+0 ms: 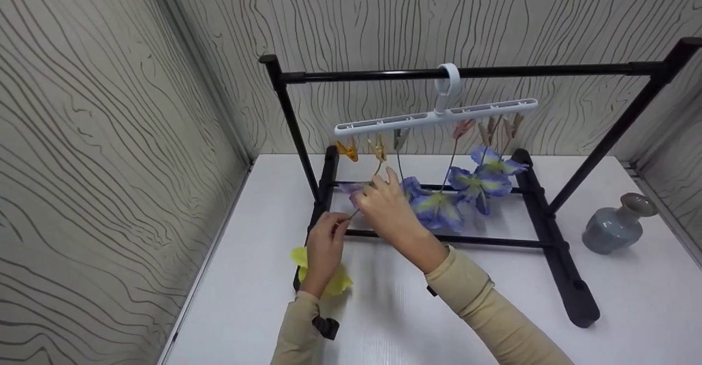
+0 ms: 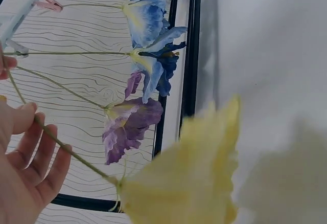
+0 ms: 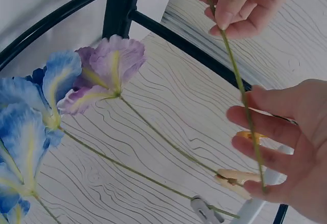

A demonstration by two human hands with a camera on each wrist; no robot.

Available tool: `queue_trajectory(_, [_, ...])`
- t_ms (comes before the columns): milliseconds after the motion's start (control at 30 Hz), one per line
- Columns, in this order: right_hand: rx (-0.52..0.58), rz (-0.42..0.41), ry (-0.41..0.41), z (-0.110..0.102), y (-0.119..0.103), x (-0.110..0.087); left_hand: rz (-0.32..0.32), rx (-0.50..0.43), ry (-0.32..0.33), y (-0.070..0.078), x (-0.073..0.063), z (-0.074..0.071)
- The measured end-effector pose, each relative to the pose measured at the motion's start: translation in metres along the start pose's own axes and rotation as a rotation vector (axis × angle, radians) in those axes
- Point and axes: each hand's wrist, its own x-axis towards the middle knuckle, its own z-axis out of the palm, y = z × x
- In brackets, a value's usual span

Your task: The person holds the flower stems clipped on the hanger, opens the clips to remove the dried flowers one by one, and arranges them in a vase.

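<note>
My left hand (image 1: pixel 324 247) pinches the green stem (image 2: pixel 76 156) of a yellow artificial flower (image 2: pixel 179 170) between thumb and fingers. Its bloom hangs below that hand, partly hidden behind the wrist in the head view. Further up the same stem, my right hand (image 3: pixel 294 142) holds the bare end, which lies across its fingers. Just above the right hand, an orange clothespin (image 1: pixel 346 150) hangs from the white hanger (image 1: pixel 386 124) with nothing in it. Beside it, a pale yellow clothespin (image 1: pixel 377 149) grips the stem of a purple flower (image 3: pixel 110 68).
Several blue flowers (image 1: pixel 439 209) hang from more clothespins along the hanger. A black rack (image 1: pixel 548 71) carries the hanger; its base bars stand on the white table (image 1: pixel 236 277). To the right is a grey-blue vase (image 1: pixel 611 231).
</note>
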Motion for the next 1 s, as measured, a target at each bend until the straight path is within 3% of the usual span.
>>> queue_trajectory(133, [0.014,0.020,-0.052,0.001,0.001,-0.012,0.043,0.066,-0.002,0.004,0.001,0.004])
queue_trajectory(300, [0.178,0.091,-0.157,0.000,0.006,-0.025,0.082,0.122,-0.071,0.010,0.002,0.006])
queue_trajectory(467, [0.295,0.175,-0.207,-0.003,0.017,-0.032,0.119,0.159,-0.166,0.013,0.003,0.004])
queue_trajectory(633, [0.408,0.258,-0.235,-0.008,0.031,-0.040,0.183,0.199,-0.187,0.013,0.004,0.006])
queue_trajectory(767, [0.522,0.236,-0.264,-0.011,0.043,-0.047,0.258,0.218,-0.183,0.012,0.004,0.011])
queue_trajectory(900, [0.657,0.183,-0.365,-0.019,0.056,-0.055,0.322,0.220,-0.171,0.013,0.004,0.015])
queue_trajectory(1000, [0.734,0.193,-0.440,-0.024,0.061,-0.061,0.345,0.234,-0.168,0.014,0.005,0.021])
